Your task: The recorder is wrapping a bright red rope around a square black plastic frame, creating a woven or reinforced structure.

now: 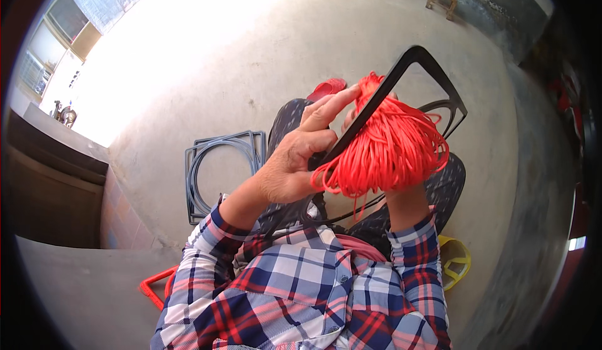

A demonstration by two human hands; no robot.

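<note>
A thick bundle of red cord (401, 152) hangs in loops in front of me, gathered at its top. My left hand (304, 152) is closed around one side of a black angular frame (414, 55), its index finger reaching to the gathered end of the cord. The frame stands tilted, one bar crossing in front of the bundle. Behind and under the loops is my right hand, mostly hidden by the cord; its wrist (406, 203) shows below, and it appears to carry the bundle. A few loose strands dangle under the loops.
Grey-blue frames with rings (188, 174) lie on the floor at my left. A red frame piece (153, 284) is beside my left hip, a yellow plastic item (456, 262) by my right. Past my knees lies a red slipper (327, 88); a small wooden stool (442, 0) stands near the far wall.
</note>
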